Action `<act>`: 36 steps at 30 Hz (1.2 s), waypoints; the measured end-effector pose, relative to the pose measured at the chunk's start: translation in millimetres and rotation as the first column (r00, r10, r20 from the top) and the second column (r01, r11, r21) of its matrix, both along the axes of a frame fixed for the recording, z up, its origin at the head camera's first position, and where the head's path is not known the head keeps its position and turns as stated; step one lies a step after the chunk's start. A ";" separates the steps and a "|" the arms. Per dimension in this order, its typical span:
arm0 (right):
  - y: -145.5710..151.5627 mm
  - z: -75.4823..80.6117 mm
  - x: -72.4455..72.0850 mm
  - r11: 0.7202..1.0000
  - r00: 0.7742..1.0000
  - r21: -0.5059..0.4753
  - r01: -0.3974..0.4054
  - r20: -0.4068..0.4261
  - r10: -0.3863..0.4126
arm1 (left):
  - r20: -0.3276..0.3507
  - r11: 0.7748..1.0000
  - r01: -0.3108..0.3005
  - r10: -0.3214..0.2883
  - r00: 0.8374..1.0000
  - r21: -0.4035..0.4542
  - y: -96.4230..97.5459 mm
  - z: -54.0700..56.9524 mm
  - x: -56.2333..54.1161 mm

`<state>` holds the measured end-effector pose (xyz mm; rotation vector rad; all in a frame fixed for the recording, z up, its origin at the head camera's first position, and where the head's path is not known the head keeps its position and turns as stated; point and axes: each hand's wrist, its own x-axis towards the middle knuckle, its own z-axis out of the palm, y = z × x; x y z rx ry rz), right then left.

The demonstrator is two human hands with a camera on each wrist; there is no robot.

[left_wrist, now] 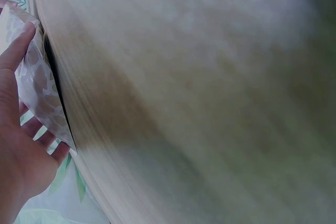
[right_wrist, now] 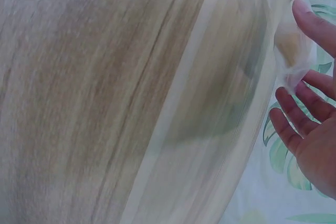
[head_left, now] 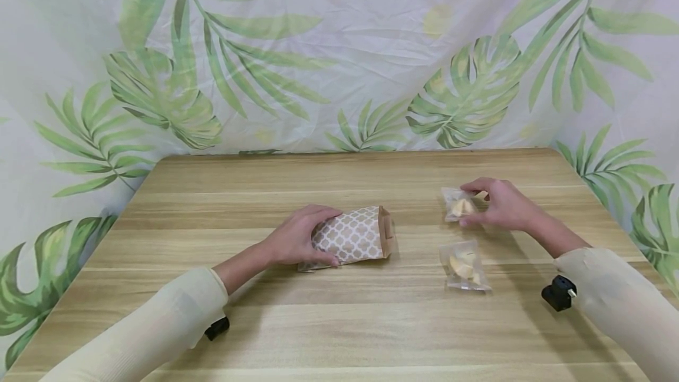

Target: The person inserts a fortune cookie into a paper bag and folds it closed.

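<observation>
A brown paper bag (head_left: 352, 233) with a white lattice pattern lies on its side on the wooden table, its mouth facing right. My left hand (head_left: 299, 236) grips its closed end, thumb along the near side and fingers over the far side. In the left wrist view, that hand (left_wrist: 23, 129) and the patterned bag (left_wrist: 42, 85) show at the left edge. My right hand (head_left: 504, 205) holds a clear packet (head_left: 457, 205) with what looks like a fortune cookie inside, between thumb and fingers. The right wrist view shows this hand (right_wrist: 315, 129) around the wrapped cookie (right_wrist: 289, 45).
A second clear packet (head_left: 464, 267) with a similar pale cookie lies on the table (head_left: 339, 323), nearer than the first. Behind the table's far edge hangs a leaf-printed cloth (head_left: 371, 46). Small black devices (head_left: 559, 293) sit under both sleeves.
</observation>
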<state>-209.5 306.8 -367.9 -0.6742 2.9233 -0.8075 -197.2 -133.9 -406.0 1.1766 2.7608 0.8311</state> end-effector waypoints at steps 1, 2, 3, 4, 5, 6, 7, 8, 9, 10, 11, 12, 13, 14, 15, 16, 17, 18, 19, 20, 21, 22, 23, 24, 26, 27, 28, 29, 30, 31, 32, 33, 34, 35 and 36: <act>-0.6 0.1 -0.1 1.000 1.000 -0.007 0.000 -0.005 0.000 | 0.001 1.000 0.000 0.000 1.000 0.001 0.1 0.2 0.0; -1.0 0.0 0.0 1.000 1.000 -0.014 0.000 -0.009 0.000 | 0.002 1.000 0.000 0.000 1.000 0.001 0.1 0.3 -0.1; -1.4 0.0 0.0 1.000 1.000 -0.022 -0.002 -0.011 0.002 | 0.003 1.000 0.000 0.000 1.000 0.002 0.1 0.4 -0.1; -1.9 0.0 0.1 1.000 1.000 -0.030 -0.004 -0.012 0.003 | 0.003 1.000 0.000 0.000 1.000 0.002 0.2 0.5 -0.1; -2.7 0.1 0.3 0.999 1.000 -0.038 -0.004 -0.013 0.004 | 0.002 1.000 0.000 0.000 1.000 0.003 0.2 0.5 -0.2; -3.2 0.2 0.6 0.999 1.000 -0.045 -0.006 -0.014 0.005 | 0.002 1.000 -0.001 0.001 1.000 0.004 0.2 0.4 -0.2; -3.8 0.1 0.8 0.999 1.000 -0.051 -0.008 -0.017 0.007 | 0.001 1.000 0.000 0.000 1.000 0.004 0.2 0.3 -0.3; -4.4 0.2 1.1 0.998 1.000 -0.057 -0.011 -0.021 0.010 | 0.000 1.000 -0.001 0.001 1.000 0.003 0.1 0.2 -0.3; -5.0 0.1 1.4 0.998 1.000 -0.062 -0.015 -0.025 0.014 | -0.001 1.000 0.000 0.000 1.000 0.003 0.2 0.2 -0.4; -5.6 0.2 1.7 0.998 0.999 -0.067 -0.020 -0.029 0.018 | -0.001 1.000 0.000 0.000 1.000 0.004 0.2 0.2 -0.4; -6.4 0.2 1.8 0.997 0.999 -0.072 -0.023 -0.033 0.021 | -0.002 1.000 0.001 -0.001 1.000 0.004 0.2 0.3 -0.4; -7.2 0.4 2.1 0.997 0.999 -0.075 -0.026 -0.035 0.023 | -0.001 1.000 0.000 0.000 1.000 0.004 0.2 0.3 -0.4; -8.0 0.8 2.3 0.996 0.999 -0.079 -0.028 -0.037 0.025 | -0.002 1.000 0.001 -0.001 1.000 0.003 0.2 0.4 -0.3; -9.0 1.3 2.6 0.996 0.999 -0.083 -0.030 -0.038 0.026 | -0.001 1.000 0.000 0.000 1.000 0.003 0.2 0.4 -0.2; -9.9 1.7 2.8 0.996 0.999 -0.087 -0.031 -0.037 0.027 | -0.001 1.000 0.000 0.000 1.000 0.004 0.3 0.5 -0.2; -10.9 2.4 3.0 0.995 0.999 -0.091 -0.031 -0.036 0.028 | -0.001 1.000 0.000 0.000 1.000 0.003 0.2 0.5 -0.1; -12.0 3.1 3.2 0.995 0.999 -0.096 -0.031 -0.035 0.028 | -0.001 1.000 -0.001 0.001 1.000 0.002 0.2 0.5 0.0; -12.8 3.4 3.3 0.994 0.999 -0.099 -0.033 -0.035 0.030 | -0.001 1.000 -0.001 0.001 1.000 0.003 0.2 0.6 0.0; -13.8 4.0 3.5 0.994 0.999 -0.105 -0.035 -0.036 0.032 | -0.003 1.000 0.000 0.000 1.000 0.003 0.3 0.6 0.1; -14.8 4.5 3.7 0.993 0.999 -0.110 -0.038 -0.037 0.034 | -0.004 1.000 -0.001 0.001 1.000 0.003 0.3 0.6 0.2; -15.8 5.0 3.9 0.993 0.999 -0.114 -0.042 -0.040 0.037 | -0.004 1.000 -0.001 0.001 1.000 0.003 0.3 0.6 0.3; -16.8 5.5 4.2 0.992 0.998 -0.119 -0.045 -0.041 0.040 | -0.005 1.000 -0.001 0.001 1.000 0.003 0.2 0.6 0.4; -17.7 5.9 4.5 0.991 0.998 -0.122 -0.047 -0.041 0.042 | -0.005 1.000 -0.001 0.002 1.000 0.004 0.2 0.6 0.6; -18.6 6.3 4.9 0.991 0.998 -0.125 -0.050 -0.042 0.045 | -0.005 1.000 -0.002 0.002 1.000 0.005 0.2 0.6 0.7; -20.4 7.4 5.7 0.990 0.998 -0.128 -0.052 -0.041 0.047 | -0.004 1.000 -0.003 0.003 1.000 0.005 0.1 0.6 0.9; -21.2 7.8 5.8 0.990 0.998 -0.130 -0.053 -0.040 0.048 | -0.003 1.000 -0.003 0.003 1.000 0.005 0.2 0.6 0.8; -21.9 8.1 6.1 0.990 0.998 -0.131 -0.053 -0.036 0.049 | -0.003 1.000 -0.003 0.003 1.000 0.004 0.2 0.5 0.8; -22.8 8.5 6.3 0.990 0.998 -0.131 -0.053 -0.034 0.049 | -0.002 1.000 -0.003 0.003 1.000 0.004 0.2 0.6 0.8; -23.6 8.8 6.3 0.990 0.998 -0.132 -0.053 -0.032 0.049 | 0.000 1.000 -0.003 0.003 1.000 0.003 0.2 0.6 0.7; -24.4 9.0 6.3 0.989 0.998 -0.135 -0.053 -0.029 0.050 | 0.001 1.000 -0.003 0.003 1.000 0.002 0.3 0.7 0.7; -25.1 9.2 6.3 0.989 0.998 -0.137 -0.054 -0.028 0.050 | 0.002 1.000 -0.004 0.004 1.000 0.001 0.3 0.8 0.7; -25.9 9.4 6.3 0.989 0.998 -0.140 -0.054 -0.028 0.051 | 0.003 1.000 -0.006 0.006 1.000 0.000 0.4 0.8 0.6; -26.6 9.5 6.4 0.988 0.998 -0.143 -0.055 -0.028 0.052 | 0.004 1.000 -0.007 0.007 1.000 -0.001 0.4 1.0 0.6; -27.4 9.6 6.4 0.987 0.998 -0.147 -0.057 -0.029 0.054 | 0.005 1.000 -0.008 0.008 1.000 -0.002 0.5 1.1 0.6; -28.0 9.6 6.3 0.987 0.998 -0.152 -0.061 -0.030 0.057 | 0.006 1.000 -0.009 0.009 1.000 -0.003 0.5 1.1 0.6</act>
